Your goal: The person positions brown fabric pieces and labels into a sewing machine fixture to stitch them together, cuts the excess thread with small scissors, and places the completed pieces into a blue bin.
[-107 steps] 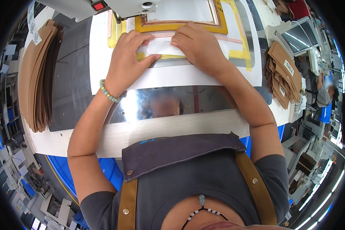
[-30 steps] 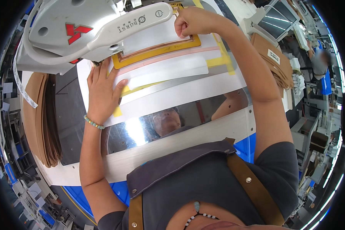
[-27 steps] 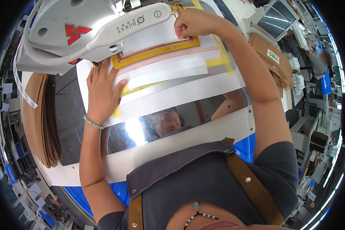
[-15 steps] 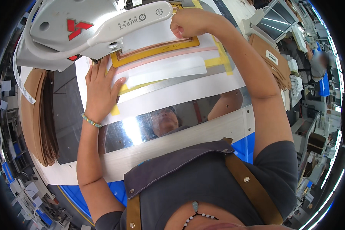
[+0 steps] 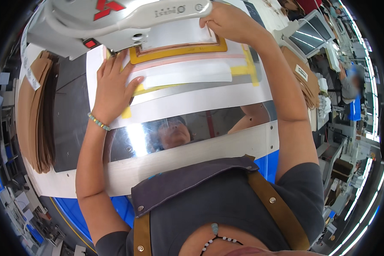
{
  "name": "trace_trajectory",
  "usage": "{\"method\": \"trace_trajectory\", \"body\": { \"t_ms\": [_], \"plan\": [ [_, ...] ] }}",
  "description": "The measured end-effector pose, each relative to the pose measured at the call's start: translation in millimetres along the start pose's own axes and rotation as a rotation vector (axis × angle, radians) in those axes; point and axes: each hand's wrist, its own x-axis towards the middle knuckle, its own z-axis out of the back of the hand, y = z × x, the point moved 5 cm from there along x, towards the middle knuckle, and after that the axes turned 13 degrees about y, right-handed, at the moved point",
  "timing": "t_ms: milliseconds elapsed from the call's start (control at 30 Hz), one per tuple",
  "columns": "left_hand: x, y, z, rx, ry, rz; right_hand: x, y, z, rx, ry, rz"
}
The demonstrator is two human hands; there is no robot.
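Note:
My left hand lies flat with fingers apart on a white sheet, its fingertips beside a yellow frame and close under the sewing-machine-like grey head. Inside the frame, a brown border surrounds a smooth white piece. My right hand is closed at the right end of that piece, fingers curled and fingertips pressed together at its edge. Whether something thin sits between them is hidden. Below the frame lie a pink strip, a pale rounded strip and yellow tape.
A white lamp arm hangs low over the frame. Brown folded pieces stand stacked at the left, and more brown pieces lie at the right near a small screen. A shiny metal plate borders the near edge.
My right fingertips have moved away from the frame's near edge, farther up along the white piece's right end. My left hand stays flat on the sheet. The whole view has shifted slightly.

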Motion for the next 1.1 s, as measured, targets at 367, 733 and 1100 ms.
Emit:
{"method": "trace_trajectory", "body": {
  "t_ms": [367, 733, 1100],
  "plan": [
    [-1.1, -1.4, 0.1, -0.010, -0.018, 0.004, 51.1, 65.5, -59.8, 0.167, 0.078, 0.468],
    [2.2, 1.7, -1.3, -0.019, 0.013, 0.033, 0.9, -18.3, -23.7, -0.017, -0.060, 0.437],
    [1.6, 3.2, -3.5, 0.006, 0.021, 0.015, -46.1, -29.5, -41.4, 0.054, 0.008, 0.356]
  ]
}}
